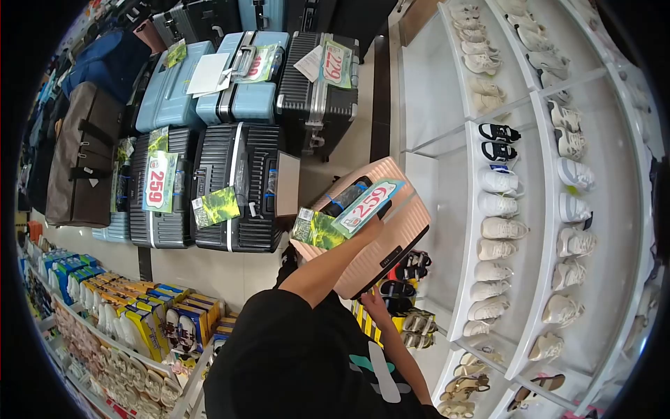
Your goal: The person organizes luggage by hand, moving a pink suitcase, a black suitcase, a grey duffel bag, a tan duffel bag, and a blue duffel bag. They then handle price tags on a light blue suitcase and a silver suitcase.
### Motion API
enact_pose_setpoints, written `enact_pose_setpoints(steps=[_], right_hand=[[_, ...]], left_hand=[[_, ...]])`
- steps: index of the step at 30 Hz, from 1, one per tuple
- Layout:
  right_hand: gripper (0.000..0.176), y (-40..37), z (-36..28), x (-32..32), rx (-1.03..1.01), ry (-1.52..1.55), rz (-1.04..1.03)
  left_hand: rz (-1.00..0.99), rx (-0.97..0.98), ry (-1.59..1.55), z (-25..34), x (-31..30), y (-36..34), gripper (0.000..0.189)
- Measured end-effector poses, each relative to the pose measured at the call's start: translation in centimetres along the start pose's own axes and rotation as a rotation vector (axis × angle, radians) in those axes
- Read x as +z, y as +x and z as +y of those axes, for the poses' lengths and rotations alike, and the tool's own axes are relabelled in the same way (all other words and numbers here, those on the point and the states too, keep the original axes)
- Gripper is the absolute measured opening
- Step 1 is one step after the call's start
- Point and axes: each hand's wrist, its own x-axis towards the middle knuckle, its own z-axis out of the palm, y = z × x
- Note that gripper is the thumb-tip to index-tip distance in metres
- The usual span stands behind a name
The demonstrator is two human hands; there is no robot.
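Observation:
A pink ribbed suitcase (401,227) stands tilted in front of my body, with a black combination lock on its side. On its top lie a 259 price card (368,208) and a green-yellow leaflet (317,229), beside a black handle in clear wrap. My left hand (375,225) reaches across the suitcase to the card's right end; its fingers are hidden there. Lower down, my right hand (376,307) is closed at the suitcase's bottom corner, fingers partly out of sight.
Black suitcases (237,174) and light-blue suitcases (178,87) stand in rows on the left, beside a brown bag (82,157). White shelves (447,209) of shoes line the right side. Boxed shoes (139,314) fill a rack at lower left. Sandals on yellow boxes (401,297) sit near my right hand.

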Motion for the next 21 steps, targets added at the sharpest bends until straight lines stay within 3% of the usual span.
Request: enact_pose_setpoints(steps=[2, 5, 6, 7, 9, 11, 13, 14, 18, 20, 21], right_hand=[[0.067, -0.4, -0.9, 0.3, 0.018, -0.156, 0.007], [0.066, 0.5, -0.3, -0.5, 0.056, -0.295, 0.035], [0.074, 0.9, 0.1, -0.9, 0.049, -0.231, 0.021], [0.074, 0.8, -0.2, -1.3, 0.052, -0.231, 0.022], [0.069, 0.7, -1.0, -1.4, 0.081, -0.212, 0.028], [0.057, 1.0, 0.5, -2.0, 0.049, -0.154, 0.044], [0.052, 0.5, 0.1, -2.3, 0.009, -0.169, 0.045], [0.052, 0.0, -0.4, -2.3, 0.018, -0.164, 0.045], [0.048, -0.2, -1.4, -2.7, -0.02, -0.119, 0.071], [0.041, -1.1, -2.9, -3.2, -0.085, -0.165, 0.093], [0.041, -1.3, -4.1, -3.6, -0.085, -0.162, 0.102]], left_hand=[[0.004, 0.072, 0.052, -1.3, 1.1, 1.3, 0.049], [0.013, 0.181, 0.136, -2.3, 2.5, 2.2, 0.053], [-0.162, -0.05, 0.077, -2.1, 3.0, 3.0, 0.061], [-0.165, -0.052, 0.075, -2.5, 3.8, 3.6, 0.061], [-0.002, 0.032, 0.149, -4.3, 5.7, 5.0, 0.062], [-0.048, -0.023, 0.173, -3.0, 4.6, 5.5, 0.063], [-0.062, 0.07, 0.149, -0.7, 2.4, 5.2, 0.061], [-0.174, 0.046, 0.208, -1.7, 3.0, 6.6, 0.055], [-0.132, 0.218, 0.336, -1.2, 2.0, 9.3, 0.057], [-0.424, 0.06, 0.411, 0.1, 1.5, 10.5, 0.053], [-0.43, 0.067, 0.412, 0.3, 1.4, 11.0, 0.053]])
